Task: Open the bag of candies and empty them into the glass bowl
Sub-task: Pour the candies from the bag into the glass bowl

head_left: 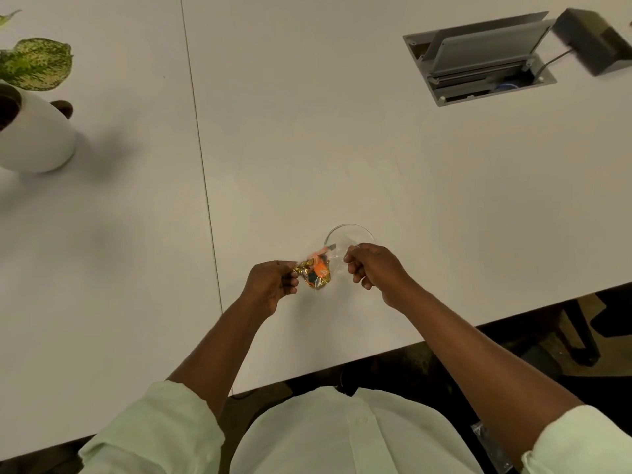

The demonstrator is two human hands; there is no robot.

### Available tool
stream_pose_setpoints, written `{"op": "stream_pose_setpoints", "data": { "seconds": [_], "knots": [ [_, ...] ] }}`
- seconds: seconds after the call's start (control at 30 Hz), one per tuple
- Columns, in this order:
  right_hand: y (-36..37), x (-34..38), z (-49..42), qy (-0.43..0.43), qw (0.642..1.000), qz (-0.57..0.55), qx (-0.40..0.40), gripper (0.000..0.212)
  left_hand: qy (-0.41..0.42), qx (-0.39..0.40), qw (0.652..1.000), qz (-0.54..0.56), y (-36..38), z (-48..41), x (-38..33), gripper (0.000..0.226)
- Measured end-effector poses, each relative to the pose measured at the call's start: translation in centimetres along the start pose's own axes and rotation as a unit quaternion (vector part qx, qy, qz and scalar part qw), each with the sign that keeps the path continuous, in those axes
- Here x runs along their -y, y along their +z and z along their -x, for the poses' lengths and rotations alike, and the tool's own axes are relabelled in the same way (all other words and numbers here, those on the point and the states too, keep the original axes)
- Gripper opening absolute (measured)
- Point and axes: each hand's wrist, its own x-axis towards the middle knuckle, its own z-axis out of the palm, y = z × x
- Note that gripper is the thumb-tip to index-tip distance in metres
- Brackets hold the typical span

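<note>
Your left hand (273, 283) is pinched shut on one edge of the clear bag of candies (316, 273), fingers curled around the crinkled plastic beside the gold and orange wrappers. Your right hand (371, 266) is closed on the opposite edge — the clear film stretches taut between the two grips. The candies (318, 277) sit bunched in the sagging lower part of the bag, nearer your left hand; whether the bag's mouth is already open cannot be told from this blur.

Just beyond the bag, partly hidden behind the film and your right knuckles, stands the glass bowl (349, 230) on the white table (342, 148). The bag hangs just at its near rim, and you cannot tell whether they touch. No candy shows in the visible part of the bowl.

Farther out, a seam (201, 159) runs down the table to the left of your hands. A white pot (37, 142) with a speckled green plant (37, 63) stands at the far left, well apart. At the far right a grey cable hatch (478, 59) is set into the tabletop with its lid raised, and a dark box (595, 39) lies beside it.
</note>
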Motion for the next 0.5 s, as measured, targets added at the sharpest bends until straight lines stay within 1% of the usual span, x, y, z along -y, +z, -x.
{"op": "stream_pose_setpoints", "data": {
  "seconds": [0.2,0.37,0.5],
  "knots": [
    [0.1,-0.8,-1.1,0.041,0.998,-0.042,-0.001,0.025,0.035,-0.008,0.999,-0.033,0.4,0.0,-0.3,0.017],
    [-0.1,-0.9,-1.3,0.056,0.997,-0.053,-0.002,0.023,0.035,-0.012,0.998,-0.053,1.1,0.1,-0.5,0.010],
    [-0.1,-1.0,-1.5,0.070,0.995,-0.073,-0.005,0.025,0.032,-0.026,0.997,-0.070,1.4,-0.1,-0.4,0.011]
  ]
}}
